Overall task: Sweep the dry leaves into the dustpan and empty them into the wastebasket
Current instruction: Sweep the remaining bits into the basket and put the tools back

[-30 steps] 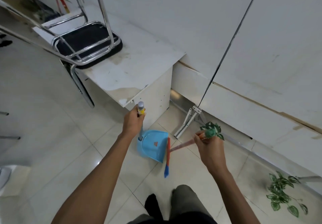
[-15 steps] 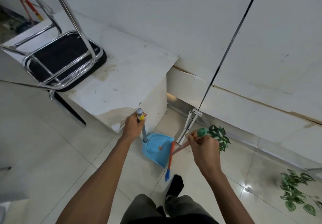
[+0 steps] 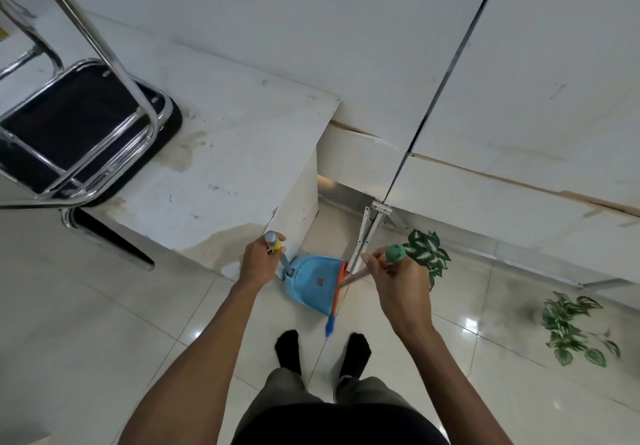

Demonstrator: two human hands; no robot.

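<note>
Head view, steeply down, floorward.

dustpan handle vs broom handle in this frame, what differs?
Colour: the dustpan handle is grey with a yellow band; the broom handle is reddish-brown with a green cap.
Holder: the left hand grips the dustpan handle, the right hand the broom handle.
Lower end: the dustpan handle meets the blue dustpan at its left corner; the broom handle slants to the pan's right edge.
Shared: both are gripped near the top.

You stand in a plain indoor room, maybe an office: glossy floor tiles (image 3: 104, 323), white wall panels (image 3: 277, 28), chrome-framed chair (image 3: 86, 125) upper left.
</note>
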